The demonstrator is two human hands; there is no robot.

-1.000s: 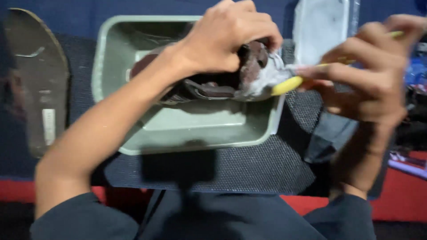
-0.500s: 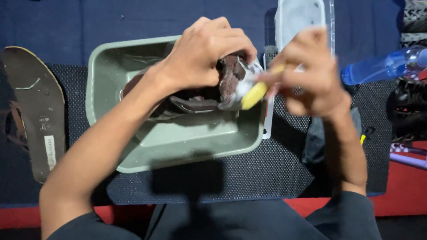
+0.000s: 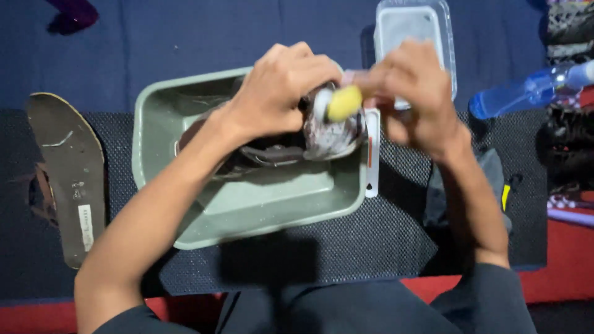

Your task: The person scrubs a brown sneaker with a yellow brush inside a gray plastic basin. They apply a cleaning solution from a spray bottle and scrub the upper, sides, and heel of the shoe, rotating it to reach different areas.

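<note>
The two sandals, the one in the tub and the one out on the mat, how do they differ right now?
The sandal in the tub is gripped by the left hand over the green tub and looks wet with foam; the sandal on the mat lies untouched and dry. The right hand holds a yellow brush against the first only. Both are dark brown.

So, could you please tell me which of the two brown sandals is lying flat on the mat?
The brown sandal left of the green plastic tub; the other sandal is held over it by the left hand.
</note>
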